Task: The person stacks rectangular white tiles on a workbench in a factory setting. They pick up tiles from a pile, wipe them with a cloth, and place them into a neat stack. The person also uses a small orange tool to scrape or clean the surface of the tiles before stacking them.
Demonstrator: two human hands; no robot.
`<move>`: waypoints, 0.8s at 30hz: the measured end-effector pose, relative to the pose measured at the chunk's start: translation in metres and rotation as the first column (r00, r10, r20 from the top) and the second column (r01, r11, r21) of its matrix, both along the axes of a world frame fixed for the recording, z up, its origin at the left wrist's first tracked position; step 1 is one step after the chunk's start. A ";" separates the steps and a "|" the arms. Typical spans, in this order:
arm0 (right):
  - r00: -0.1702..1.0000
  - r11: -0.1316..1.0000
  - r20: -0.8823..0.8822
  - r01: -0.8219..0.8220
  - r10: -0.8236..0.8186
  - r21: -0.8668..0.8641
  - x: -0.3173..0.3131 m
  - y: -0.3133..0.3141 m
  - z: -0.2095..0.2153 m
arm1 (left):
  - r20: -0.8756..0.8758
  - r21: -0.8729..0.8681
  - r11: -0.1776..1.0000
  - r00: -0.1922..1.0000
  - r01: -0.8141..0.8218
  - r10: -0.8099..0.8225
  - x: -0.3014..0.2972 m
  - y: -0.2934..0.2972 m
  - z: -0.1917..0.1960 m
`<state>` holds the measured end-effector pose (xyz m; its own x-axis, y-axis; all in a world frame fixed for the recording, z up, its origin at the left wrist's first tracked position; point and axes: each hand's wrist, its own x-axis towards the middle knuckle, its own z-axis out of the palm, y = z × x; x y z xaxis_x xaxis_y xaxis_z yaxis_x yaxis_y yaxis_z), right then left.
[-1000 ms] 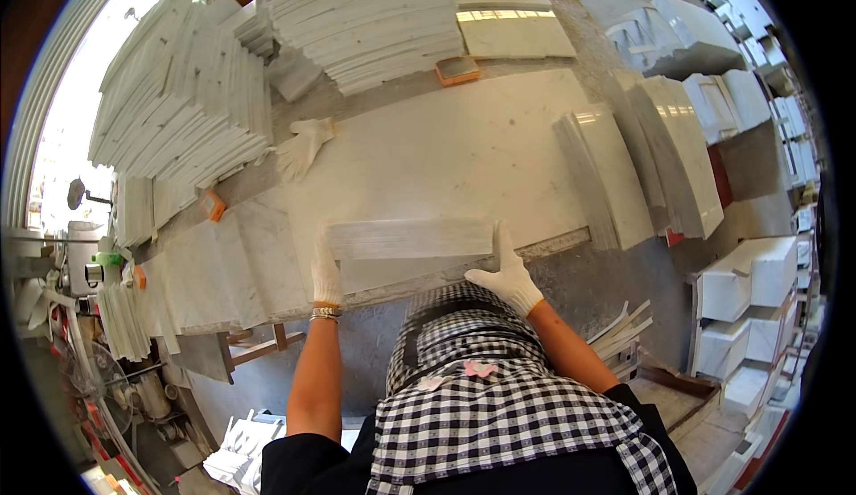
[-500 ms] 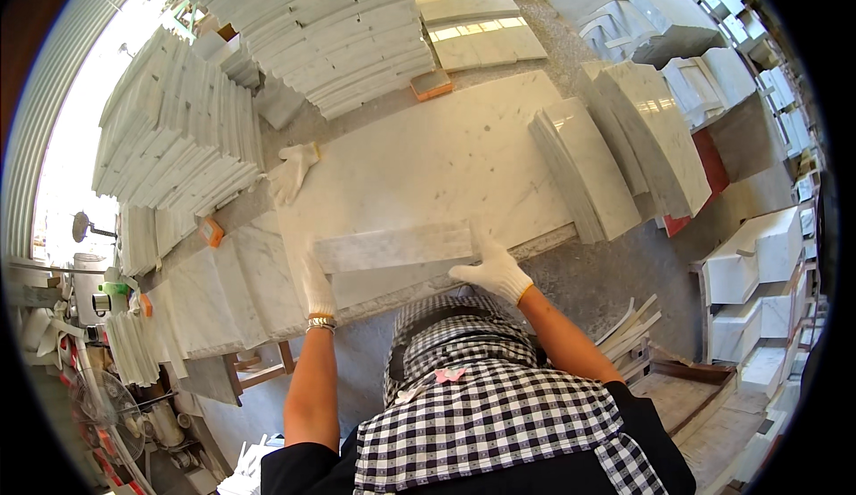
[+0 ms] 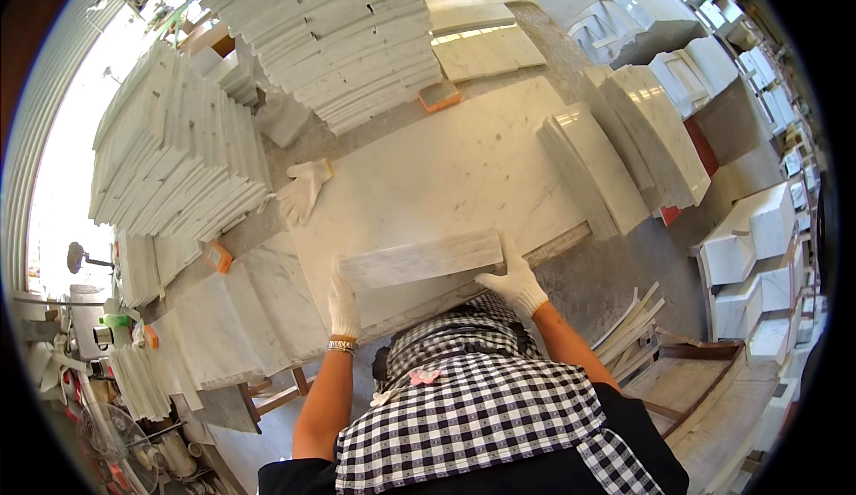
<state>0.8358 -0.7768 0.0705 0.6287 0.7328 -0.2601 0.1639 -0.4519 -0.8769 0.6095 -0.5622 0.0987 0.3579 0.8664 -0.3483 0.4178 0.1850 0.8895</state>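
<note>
A long bundle of pale marble strips [image 3: 419,260], with fine parallel lines along it, lies crosswise before me, at the near edge of a large white marble slab [image 3: 437,174]. My left hand [image 3: 343,306], in a white knitted glove, is closed against the bundle's left end, its fingertips partly hidden. My right hand [image 3: 515,285], gloved alike, grips the right end, with the thumb stretched along the near side and the fingers behind the end. A spare white glove [image 3: 305,190] rests on the slab's far left corner.
Tall stacks of marble pieces [image 3: 325,40] stand beyond the slab, with another stack [image 3: 178,147] at the left. Upright curved slabs [image 3: 597,169] lean at the right. Orange-sided blocks [image 3: 440,95] lie on the table. A wooden crate [image 3: 687,375] stands at the lower right.
The view has shifted a little. Both hands and the marble strips have moved slightly to the right over the slab, and the bundle's parallel lines show more clearly.
</note>
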 end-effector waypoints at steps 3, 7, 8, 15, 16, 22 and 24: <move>0.997 0.992 -0.029 0.068 -0.065 0.107 -0.013 0.002 -0.007 | 0.075 0.047 0.999 0.997 -0.001 -0.002 -0.002 0.002 -0.008; 0.996 0.989 -0.019 0.088 -0.091 -0.121 -0.017 0.005 -0.006 | 0.240 -0.204 0.970 0.953 -0.134 0.183 -0.001 0.008 -0.016; 0.997 0.987 0.003 0.078 -0.079 -0.137 -0.017 0.007 -0.004 | 0.318 -0.175 0.977 0.932 -0.121 0.172 -0.002 0.011 -0.017; 0.998 0.998 0.032 0.057 -0.056 -0.024 -0.017 0.024 0.006 | -0.198 -0.174 0.895 0.876 0.411 -0.441 -0.036 0.047 -0.011; 0.990 0.985 0.044 0.141 -0.138 -0.102 -0.017 0.026 0.005 | -0.274 -0.188 0.860 0.815 0.475 -0.510 -0.039 0.045 -0.009; 0.987 0.975 0.061 0.153 -0.145 -0.160 -0.025 0.033 -0.001 | 0.022 0.130 0.921 0.928 0.367 -0.373 -0.045 0.033 -0.004; 0.996 0.993 0.048 0.081 -0.078 -0.086 -0.025 0.033 0.000 | 0.071 0.137 0.936 0.939 0.325 -0.336 -0.045 0.031 -0.003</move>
<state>0.8112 -0.7440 0.0704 0.6964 0.6555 -0.2923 0.1620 -0.5403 -0.8257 0.5646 -0.5316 0.0959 0.6567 0.7271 -0.2002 0.3528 -0.0616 0.9337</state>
